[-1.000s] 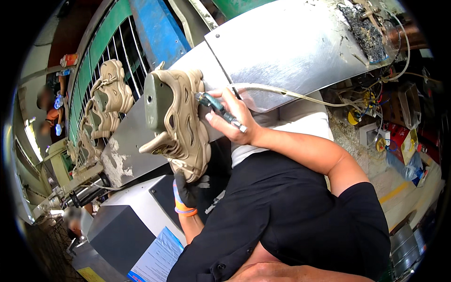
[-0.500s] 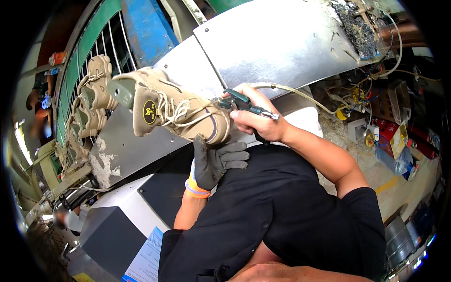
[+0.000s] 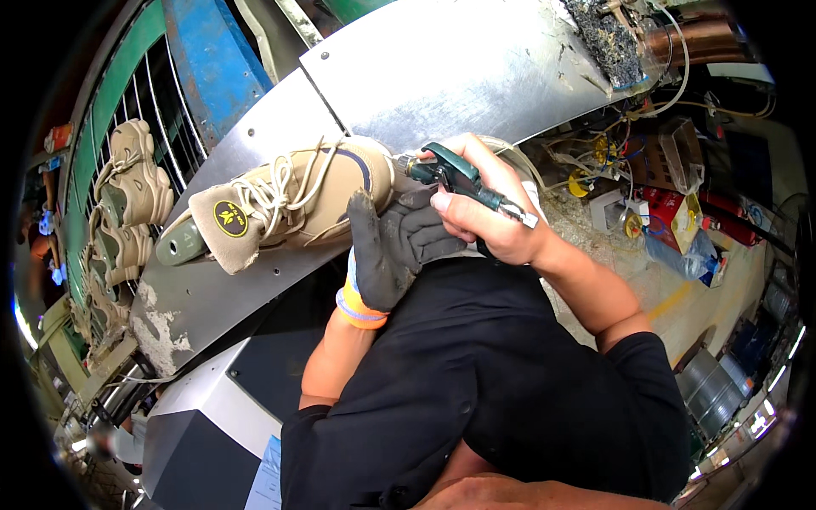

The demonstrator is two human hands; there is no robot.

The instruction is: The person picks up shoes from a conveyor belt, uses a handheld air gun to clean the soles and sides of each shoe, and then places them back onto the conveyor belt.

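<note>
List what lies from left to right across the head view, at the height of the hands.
Tan laced boots on the green wire rack → tan boot on an olive-green last → grey-gloved left hand → bare right hand gripping a dark green air tool → red packets.

A tan laced boot [image 3: 289, 200] lies on its side, held up, a green spray tool [image 3: 459, 180] touching its heel.

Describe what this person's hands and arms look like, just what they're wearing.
The left hand wears a dark grey work glove with an orange cuff striped in pale blue. The right hand is bare. Both forearms are bare below the short sleeves of a black shirt.
</note>
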